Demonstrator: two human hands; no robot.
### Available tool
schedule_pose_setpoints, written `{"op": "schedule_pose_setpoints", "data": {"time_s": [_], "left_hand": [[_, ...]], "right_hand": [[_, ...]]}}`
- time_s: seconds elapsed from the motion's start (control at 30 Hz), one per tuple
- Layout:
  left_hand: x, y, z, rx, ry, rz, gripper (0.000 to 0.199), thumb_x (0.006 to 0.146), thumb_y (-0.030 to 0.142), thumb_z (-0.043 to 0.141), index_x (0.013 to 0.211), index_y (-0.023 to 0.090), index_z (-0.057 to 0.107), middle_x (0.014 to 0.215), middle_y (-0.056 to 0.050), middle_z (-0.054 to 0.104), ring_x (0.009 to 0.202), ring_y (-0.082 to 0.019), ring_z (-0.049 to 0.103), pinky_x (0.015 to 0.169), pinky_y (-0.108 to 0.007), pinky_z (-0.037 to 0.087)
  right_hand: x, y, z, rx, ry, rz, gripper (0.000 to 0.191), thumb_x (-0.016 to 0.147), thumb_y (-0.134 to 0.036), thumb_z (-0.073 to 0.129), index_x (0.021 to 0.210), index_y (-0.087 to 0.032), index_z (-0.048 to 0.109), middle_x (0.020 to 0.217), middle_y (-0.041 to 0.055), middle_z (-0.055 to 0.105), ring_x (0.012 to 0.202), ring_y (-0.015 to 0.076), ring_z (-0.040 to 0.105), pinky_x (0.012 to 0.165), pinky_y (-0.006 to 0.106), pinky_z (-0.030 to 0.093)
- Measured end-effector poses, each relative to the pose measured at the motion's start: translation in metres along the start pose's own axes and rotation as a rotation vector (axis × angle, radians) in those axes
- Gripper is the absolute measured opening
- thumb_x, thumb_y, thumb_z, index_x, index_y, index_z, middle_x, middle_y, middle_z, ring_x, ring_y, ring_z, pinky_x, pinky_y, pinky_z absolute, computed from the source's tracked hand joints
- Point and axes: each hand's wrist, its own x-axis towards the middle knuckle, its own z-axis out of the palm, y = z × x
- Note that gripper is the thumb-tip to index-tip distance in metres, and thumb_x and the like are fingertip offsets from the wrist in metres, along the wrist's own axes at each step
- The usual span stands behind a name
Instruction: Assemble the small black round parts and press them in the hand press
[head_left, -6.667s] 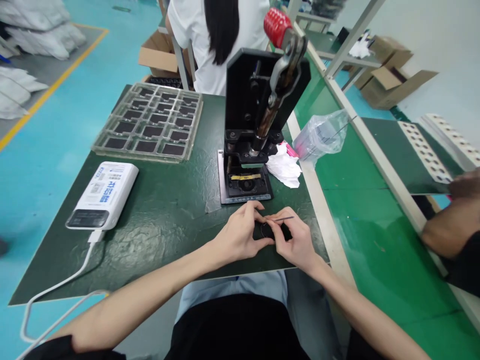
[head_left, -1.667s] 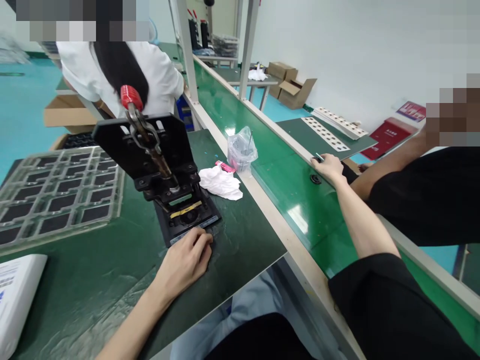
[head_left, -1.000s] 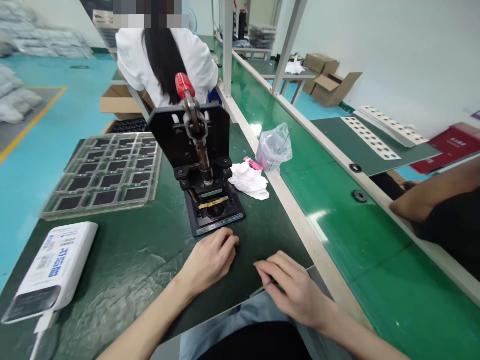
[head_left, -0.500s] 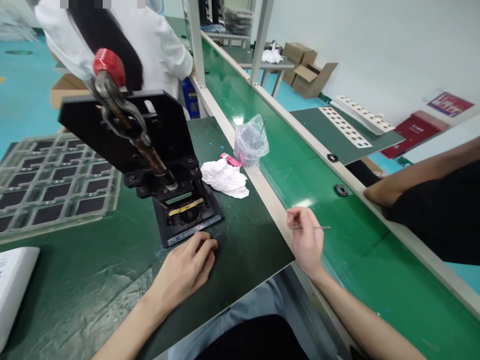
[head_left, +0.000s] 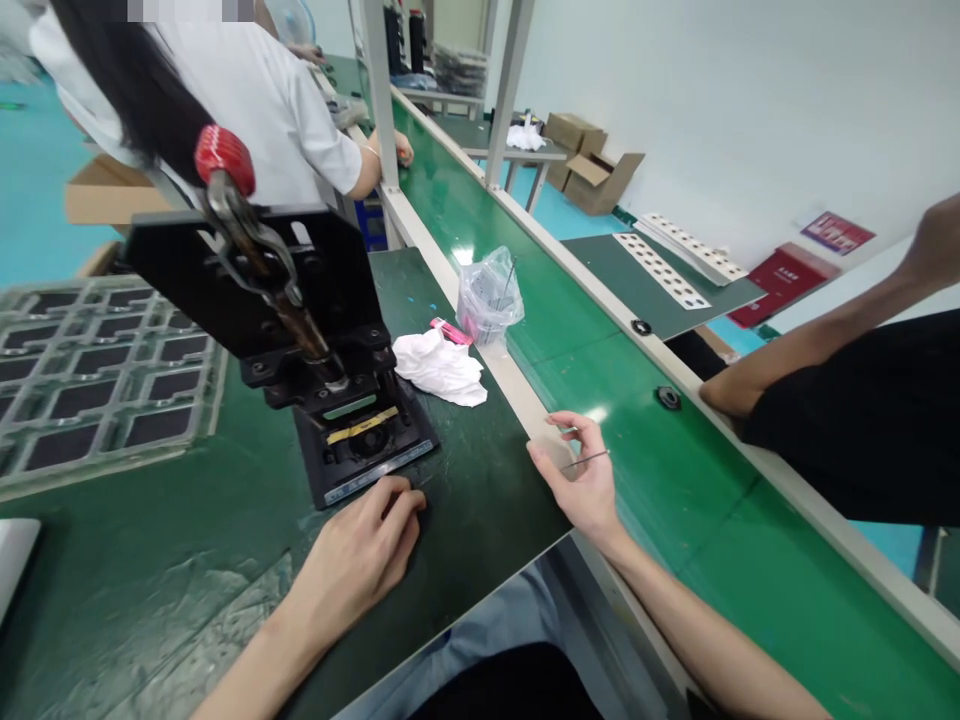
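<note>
The person's right hand [head_left: 577, 470] was raised over the edge of the table [head_left: 480, 520], its thumb and forefinger pinching a thin metal rod [head_left: 586, 459] that pointed sideways out over a green conveyor belt [head_left: 720, 540], with the other fingers spread slightly. The left hand [head_left: 352, 560] lay on the table with its fingers curled and close together, just beside the base of a hand press [head_left: 360, 450]; I could not tell whether they held anything. The press had a red handle grip [head_left: 225, 160] and a strip of yellow tape [head_left: 362, 425] on its base. Beyond it lay a crumpled white cloth [head_left: 439, 368], near a clear plastic bag [head_left: 489, 296] and a pink item [head_left: 450, 331]. A clear tray [head_left: 97, 375] of dark squares sat left of the press. A black ring [head_left: 667, 397] lay on the belt, near a co-worker's forearm [head_left: 817, 350].
</note>
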Motion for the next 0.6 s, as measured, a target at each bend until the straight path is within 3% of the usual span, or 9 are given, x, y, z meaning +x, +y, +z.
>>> {"op": "schedule_pose_setpoints", "data": {"time_s": [0.23,0.37,0.47,0.53,0.6], "left_hand": [[0.0,0.001,0.002,-0.019,-0.001,-0.004,0.02,0.104,0.014,0.036,0.102,0.018,0.056,0.097,-0.005,0.061,0.071,-0.015,0.065,0.062,-0.025,0.054],[0.004,0.002,0.001,-0.143,0.06,-0.028,0.016,0.101,0.011,0.043,0.101,0.018,0.057,0.095,-0.005,0.063,0.074,-0.015,0.064,0.064,-0.025,0.053],[0.015,0.019,-0.018,-0.399,0.19,-0.118,0.014,0.097,0.009,0.051,0.1,0.02,0.058,0.092,-0.004,0.063,0.078,-0.014,0.063,0.066,-0.024,0.053],[0.024,0.041,-0.042,-0.602,0.302,-0.203,0.017,0.095,0.01,0.055,0.108,0.02,0.06,0.096,-0.006,0.065,0.08,-0.015,0.063,0.068,-0.026,0.055],[0.03,0.068,-0.069,-0.78,0.4,-0.202,0.022,0.097,0.014,0.055,0.117,0.023,0.06,0.097,-0.007,0.067,0.087,-0.02,0.066,0.076,-0.034,0.059]], "right_hand": [[0.0,0.009,0.004,-0.017,0.007,0.049,0.049,0.082,-0.052,0.077,0.118,-0.023,0.06,0.119,0.009,0.065,0.108,0.026,0.059,0.09,0.041,0.045],[0.0,0.011,0.004,-0.058,0.05,0.033,0.05,0.081,-0.057,0.076,0.116,-0.023,0.063,0.117,0.0089,0.065,0.106,0.026,0.057,0.089,0.041,0.045],[0.0,0.012,0.004,-0.059,0.07,0.035,0.051,0.081,-0.059,0.075,0.115,-0.022,0.063,0.116,0.009,0.065,0.106,0.0262,0.057,0.09,0.041,0.045],[0.001,0.012,0.004,-0.058,0.06,0.047,0.053,0.08,-0.06,0.075,0.115,-0.022,0.063,0.116,0.0093,0.065,0.106,0.0268,0.056,0.09,0.042,0.044],[0.001,0.013,0.003,-0.055,0.049,0.056,0.055,0.079,-0.062,0.075,0.114,-0.022,0.063,0.116,0.0097,0.065,0.106,0.0275,0.056,0.09,0.043,0.043]]}}
